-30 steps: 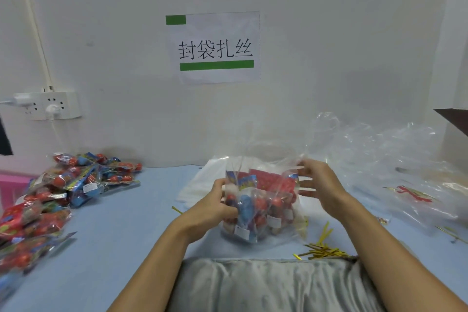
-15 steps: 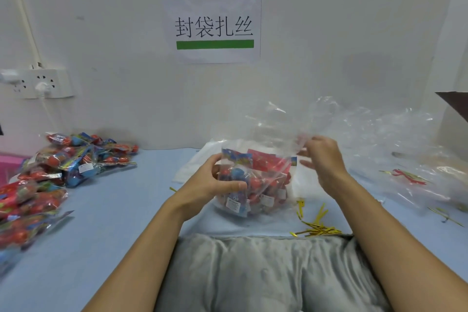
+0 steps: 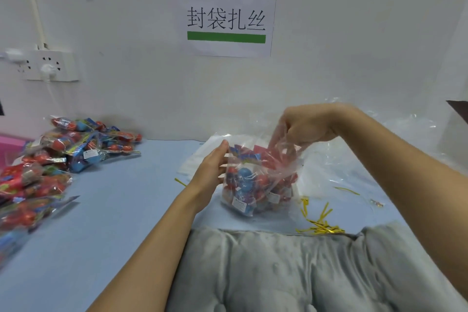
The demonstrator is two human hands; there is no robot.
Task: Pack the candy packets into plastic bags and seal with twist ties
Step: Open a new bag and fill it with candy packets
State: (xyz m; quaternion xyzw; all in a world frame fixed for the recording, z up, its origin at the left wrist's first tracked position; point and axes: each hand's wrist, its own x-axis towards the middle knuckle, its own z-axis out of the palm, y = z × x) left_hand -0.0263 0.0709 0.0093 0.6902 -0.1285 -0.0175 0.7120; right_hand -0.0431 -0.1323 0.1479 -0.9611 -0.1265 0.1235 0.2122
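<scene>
Wall sign [image 3: 226,16] reads "封袋扎丝" (black characters, green bars).

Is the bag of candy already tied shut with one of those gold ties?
No: the right hand only gathers the plastic bag top, while the gold twist ties lie loose on the table.

Two bare forearms reach forward, hands apart at different heights.

The left hand [image 3: 211,168] is low, palm turned inward, fingers straight and together, pressed flat against the side of the bag [image 3: 258,180]. The right hand [image 3: 302,129] is raised higher, wrist bent downward, fingers curled and pinching the bag's top.
</scene>
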